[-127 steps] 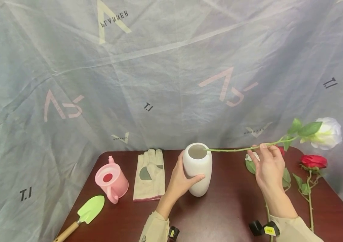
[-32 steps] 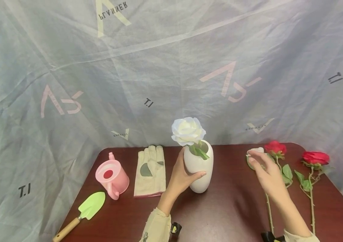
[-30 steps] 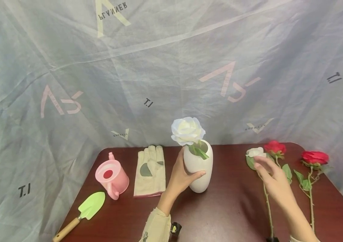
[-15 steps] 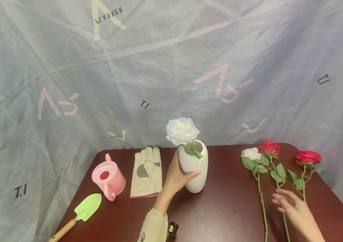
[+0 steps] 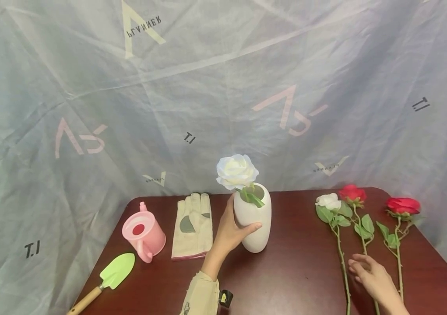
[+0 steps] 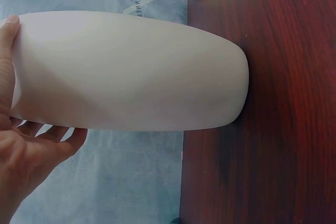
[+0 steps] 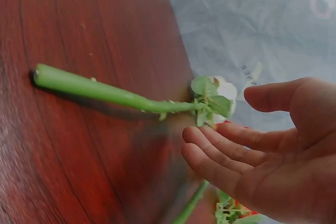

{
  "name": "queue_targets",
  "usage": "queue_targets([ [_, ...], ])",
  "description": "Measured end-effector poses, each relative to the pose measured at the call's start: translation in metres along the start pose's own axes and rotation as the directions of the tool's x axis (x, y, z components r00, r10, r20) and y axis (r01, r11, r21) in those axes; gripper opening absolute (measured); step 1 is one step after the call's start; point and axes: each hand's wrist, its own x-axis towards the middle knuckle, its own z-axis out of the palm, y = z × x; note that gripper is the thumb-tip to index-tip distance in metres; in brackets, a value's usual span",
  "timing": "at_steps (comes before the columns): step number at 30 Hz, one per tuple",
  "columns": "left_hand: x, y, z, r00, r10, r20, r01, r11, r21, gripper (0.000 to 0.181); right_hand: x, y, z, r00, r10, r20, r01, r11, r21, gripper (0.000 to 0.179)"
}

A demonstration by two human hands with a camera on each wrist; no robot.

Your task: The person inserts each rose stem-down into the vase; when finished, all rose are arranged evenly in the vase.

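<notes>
My left hand (image 5: 229,232) grips the white vase (image 5: 256,229) round its upper side, thumb across the front. In the left wrist view the vase (image 6: 131,72) has its base at the tabletop. A white rose (image 5: 237,172) leans out of its mouth to the left, the lower stem hidden inside. Over the stem of the middle red rose (image 5: 352,194), my right hand (image 5: 374,278) has its fingers loosely extended. The right wrist view shows the thumb apart from the fingers (image 7: 220,153) and nothing held. Left of that hand lies another white rose (image 5: 329,201).
Another red rose (image 5: 403,205) lies at the far right. On the left are a pink watering can (image 5: 154,236), a pale work glove (image 5: 192,245) and a green trowel (image 5: 117,271) with a wooden handle. A grey cloth (image 5: 207,87) hangs behind the dark red table (image 5: 286,280).
The first white rose went from my right hand into the vase. That emptied hand then moved right and toward me, to the middle red rose's stem. My left hand kept its grip.
</notes>
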Motion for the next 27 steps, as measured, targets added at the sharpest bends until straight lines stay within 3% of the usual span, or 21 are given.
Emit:
queue_targets([
  [3,0.001,0.0,-0.001,1.0,-0.007,-0.002,0.007,1.0,0.003,0.101,0.007,-0.002,0.003,1.0,0.018,0.01,-0.018,1.0,0.001,0.049],
  [6,0.0,0.0,-0.002,1.0,-0.011,-0.015,0.011,1.0,0.003,0.102,0.015,-0.003,0.008,0.999,0.038,0.023,-0.04,0.995,0.096,0.054],
  [10,-0.001,-0.001,-0.001,1.0,-0.001,-0.013,0.001,1.0,0.007,0.1,0.021,0.001,0.016,0.995,0.082,0.05,-0.094,0.942,0.324,0.055],
  [13,-0.004,-0.001,0.0,1.0,0.007,-0.004,-0.007,1.0,0.008,0.099,0.023,0.005,0.022,0.992,0.104,0.066,-0.122,0.905,0.408,0.051],
  [21,-0.003,-0.001,0.0,1.0,0.016,-0.025,-0.016,1.0,-0.003,0.098,0.024,0.004,0.03,0.993,0.112,0.02,-0.111,0.904,0.412,0.047],
  [27,-0.001,-0.002,0.001,1.0,0.011,-0.016,-0.011,1.0,-0.011,0.098,0.021,0.003,0.031,0.987,0.138,0.079,-0.158,0.89,0.427,0.047],
])
